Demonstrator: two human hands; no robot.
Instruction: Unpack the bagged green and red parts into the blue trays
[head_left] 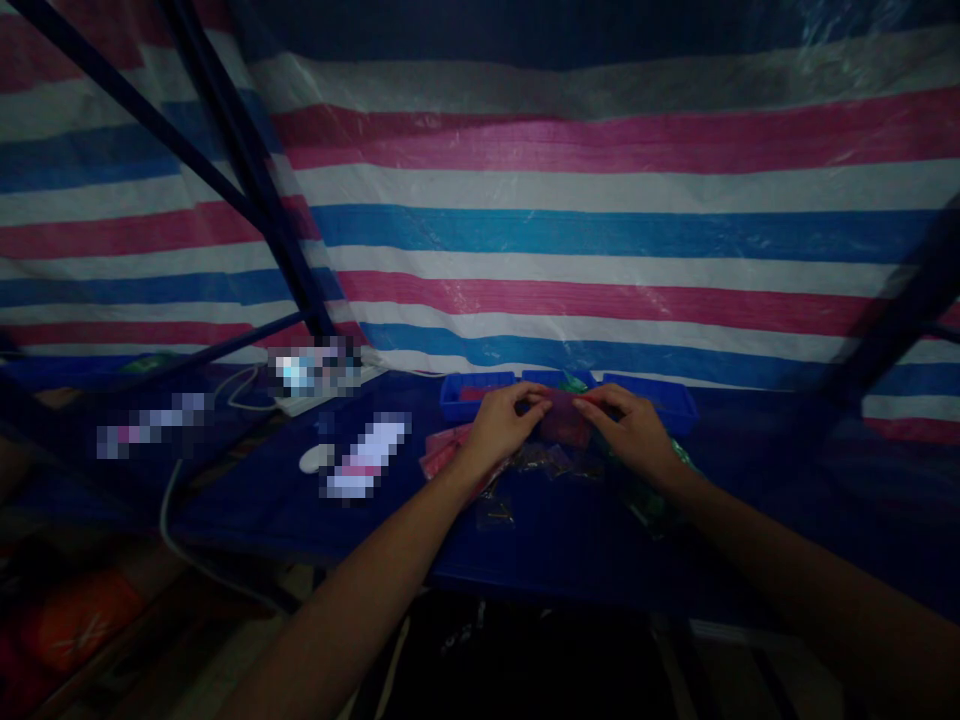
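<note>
Between both hands is a small red see-through bag, its top edge stretched between them above the blue table. My left hand is closed, thumb and fingers pinching the bag's left top corner. On the other side my right hand pinches the right top corner. A pile of red bags lies beside my left hand. Small clear packets lie just below the held bag, and one clear packet sits closer to me; their contents are too dark to make out. Green bags lie partly hidden under my right forearm.
Blue trays stand along the back: a left tray with red material and a right tray. Blurred-out phone-like shapes, a white round object and a power strip with cables are at left. A person's orange clothing shows lower left.
</note>
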